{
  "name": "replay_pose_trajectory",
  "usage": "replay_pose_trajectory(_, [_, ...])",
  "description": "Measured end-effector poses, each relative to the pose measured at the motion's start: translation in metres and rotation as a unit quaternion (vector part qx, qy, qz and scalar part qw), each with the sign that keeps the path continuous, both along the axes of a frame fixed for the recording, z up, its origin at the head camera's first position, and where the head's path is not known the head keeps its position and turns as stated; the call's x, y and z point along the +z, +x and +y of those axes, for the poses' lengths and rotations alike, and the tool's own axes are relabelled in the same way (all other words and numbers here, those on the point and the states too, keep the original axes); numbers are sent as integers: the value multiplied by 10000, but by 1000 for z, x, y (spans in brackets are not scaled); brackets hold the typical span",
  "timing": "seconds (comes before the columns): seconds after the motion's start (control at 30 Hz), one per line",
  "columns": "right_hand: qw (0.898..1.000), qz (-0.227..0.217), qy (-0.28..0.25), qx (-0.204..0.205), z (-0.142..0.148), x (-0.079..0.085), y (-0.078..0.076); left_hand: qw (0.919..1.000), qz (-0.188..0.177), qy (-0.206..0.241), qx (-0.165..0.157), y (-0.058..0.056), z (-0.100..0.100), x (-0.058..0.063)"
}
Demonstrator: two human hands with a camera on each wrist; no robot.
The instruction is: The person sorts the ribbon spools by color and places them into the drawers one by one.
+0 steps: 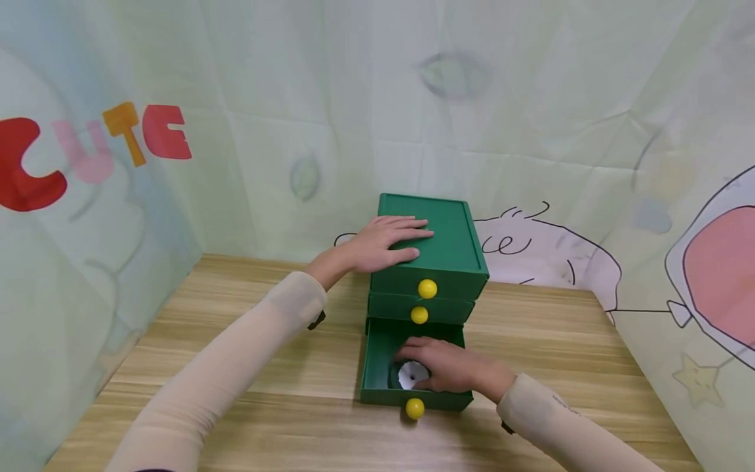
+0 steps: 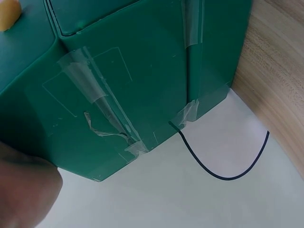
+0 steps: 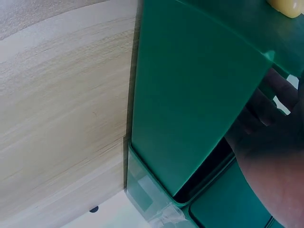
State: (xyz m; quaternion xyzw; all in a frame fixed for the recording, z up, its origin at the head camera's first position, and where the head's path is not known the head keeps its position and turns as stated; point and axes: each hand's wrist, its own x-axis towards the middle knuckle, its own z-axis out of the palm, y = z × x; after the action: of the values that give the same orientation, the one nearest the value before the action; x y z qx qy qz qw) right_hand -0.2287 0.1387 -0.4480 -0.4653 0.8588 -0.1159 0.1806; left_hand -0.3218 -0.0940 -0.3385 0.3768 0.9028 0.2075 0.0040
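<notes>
A green three-tier drawer cabinet (image 1: 436, 229) with yellow knobs stands on the table. My left hand (image 1: 386, 244) rests on its top with the fingers spread out. The bottom drawer (image 1: 377, 397) is pulled out, and the two drawers above it are in. Inside the open drawer lies a round dark object with a white, scalloped-edged face (image 1: 413, 375) and a small hole in the middle. My right hand (image 1: 445, 366) reaches in over the drawer's right wall and grips this object, fingers at its far side and thumb at its near side. The right wrist view shows the fingers (image 3: 266, 104) partly behind the drawer wall.
The wooden table (image 1: 283, 380) extends on both sides of the cabinet. A printed cloth (image 1: 330, 85) hangs behind and at the sides. Clear tape (image 2: 85, 78) is stuck along the cabinet's side.
</notes>
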Motion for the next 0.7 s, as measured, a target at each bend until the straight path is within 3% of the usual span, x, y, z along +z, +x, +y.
replay_pose_trajectory(0.4, [9960,331,-833,1,12,10,7,10000,45,62,-19,1,-5,2])
replay_pose_trajectory(0.57, [9894,533,-1339,-200,20,18,20,10000,60,12,-6,0,-4,1])
replay_pose_trajectory(0.7, [9827,287,-1717,-626,26,19,32,10000,52,-16,-13,0,-2,-1])
